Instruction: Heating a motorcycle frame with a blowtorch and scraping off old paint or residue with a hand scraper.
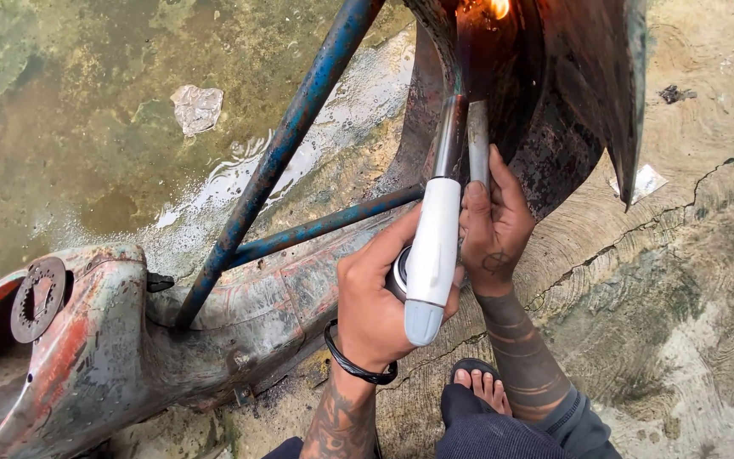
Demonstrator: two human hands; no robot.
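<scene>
My left hand (380, 297) grips a gas torch (432, 255) with a white body and grey end cap. Its metal nozzle runs up to a small orange flame (499, 8) at the top edge. My right hand (493, 223) holds a thin grey metal rod (477, 140) upright beside the nozzle, pointing up toward the flame. Both tips reach into the dark, rusted curved metal shell (567, 110) of an old scooter frame. A black band sits on my left wrist.
Blue rusted frame tubes (273, 161) cross the middle. A worn reddish-grey body panel with a toothed round plate (37, 297) lies at lower left. Wet mossy ground with a crumpled scrap (196, 108) is at upper left, cracked concrete at right. My sandalled foot (482, 382) is below.
</scene>
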